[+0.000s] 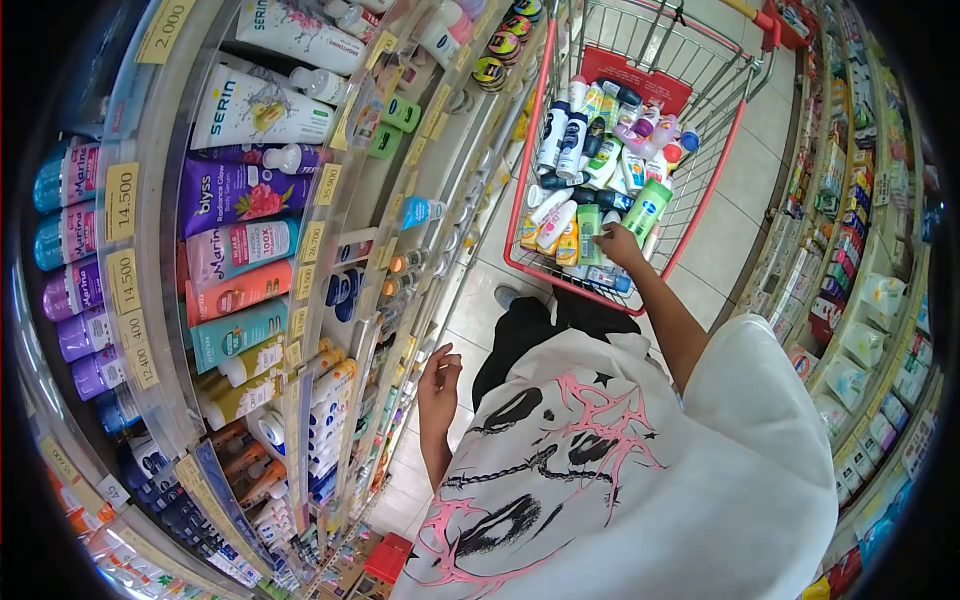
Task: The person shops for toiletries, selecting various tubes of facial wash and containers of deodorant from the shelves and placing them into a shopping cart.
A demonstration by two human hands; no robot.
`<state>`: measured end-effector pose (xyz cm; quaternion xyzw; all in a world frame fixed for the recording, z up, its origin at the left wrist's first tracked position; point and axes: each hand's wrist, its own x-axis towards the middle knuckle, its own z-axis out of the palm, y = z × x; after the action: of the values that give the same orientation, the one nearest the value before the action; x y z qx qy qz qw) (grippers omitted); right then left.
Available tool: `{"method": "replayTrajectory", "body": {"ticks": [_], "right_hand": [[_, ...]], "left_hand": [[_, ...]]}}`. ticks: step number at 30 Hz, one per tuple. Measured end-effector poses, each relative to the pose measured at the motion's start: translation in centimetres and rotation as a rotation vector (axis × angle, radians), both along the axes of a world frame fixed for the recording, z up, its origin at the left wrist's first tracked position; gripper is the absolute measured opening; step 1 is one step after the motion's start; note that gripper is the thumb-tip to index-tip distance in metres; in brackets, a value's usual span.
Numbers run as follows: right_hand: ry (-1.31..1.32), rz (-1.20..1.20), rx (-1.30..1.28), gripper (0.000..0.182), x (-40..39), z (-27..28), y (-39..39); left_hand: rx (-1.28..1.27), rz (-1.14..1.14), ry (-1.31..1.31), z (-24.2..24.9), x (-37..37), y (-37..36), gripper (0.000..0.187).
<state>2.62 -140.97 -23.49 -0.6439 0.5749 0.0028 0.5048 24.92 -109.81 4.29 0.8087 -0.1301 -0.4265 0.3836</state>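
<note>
My right hand (622, 246) reaches into the shopping cart (690, 245), its fingers closed at the side of a green bottle (588, 232) that stands among many toiletries. A larger light-green bottle (648, 208) lies just beyond that hand. Dark blue and white bottles (571, 145) and a white and pink bottle (556, 225) are in the same pile. My left hand (440, 374) hangs beside the shelves on the left, fingers loosely curled and apart, with nothing in it.
Shelves with price strips (122, 203) line the left side, holding tubes such as a purple one (245, 190) and a white one (262, 110). Another shelf row (860, 260) runs along the right. A red basket-like object (388, 556) is at the bottom. Tiled floor (485, 290) lies between.
</note>
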Motion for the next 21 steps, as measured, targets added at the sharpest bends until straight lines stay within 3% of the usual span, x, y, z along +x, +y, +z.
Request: {"method": "replayTrajectory", "body": {"ticks": [1, 3, 5, 9, 11, 13, 14, 17, 19, 21], "right_hand": [[-0.008, 0.066, -0.123, 0.044, 0.0, 0.0, 0.1], [0.043, 0.074, -0.05, 0.055, 1.0, 0.0, 0.2], [0.255, 0.163, -0.111, 0.066, 2.5, 0.0, 0.4], [0.262, 0.178, -0.061, 0.078, 2.7, 0.0, -0.6], [0.256, 0.2, -0.085, 0.076, 2.3, -1.1, -0.9], [0.221, 0.289, -0.009, 0.068, 1.8, -0.9, -1.9], [0.145, 0.317, 0.077, 0.051, 1.0, -0.6, -2.3], [0.031, 0.312, 0.105, 0.044, -1.0, 0.4, -2.3], [-0.006, 0.228, 0.069, 0.042, -2.5, 0.6, -1.2], [-0.083, 0.089, -0.002, 0.039, -4.4, 0.5, -0.6]], "left_hand": [[-0.003, -0.008, 0.001, 0.0, 0.2, -0.7, 0.033], [-0.018, -0.081, -0.032, 0.3, 0.7, -2.1, 0.032], [-0.041, -0.085, -0.042, 0.5, 0.9, -2.9, 0.033], [-0.083, -0.053, -0.087, 0.3, 1.4, -3.5, 0.033], [-0.114, -0.06, -0.075, 0.2, 1.2, -3.5, 0.033], [-0.119, -0.056, -0.059, 0.0, 1.2, -3.6, 0.033], [-0.109, -0.055, -0.068, 0.0, 1.2, -3.6, 0.033], [-0.141, -0.03, -0.103, 2.0, 1.3, -4.3, 0.031], [-0.307, 0.137, -0.172, 6.7, 1.1, -5.8, 0.027], [-0.46, 0.153, -0.445, 12.8, 1.4, -6.3, 0.022]]}}
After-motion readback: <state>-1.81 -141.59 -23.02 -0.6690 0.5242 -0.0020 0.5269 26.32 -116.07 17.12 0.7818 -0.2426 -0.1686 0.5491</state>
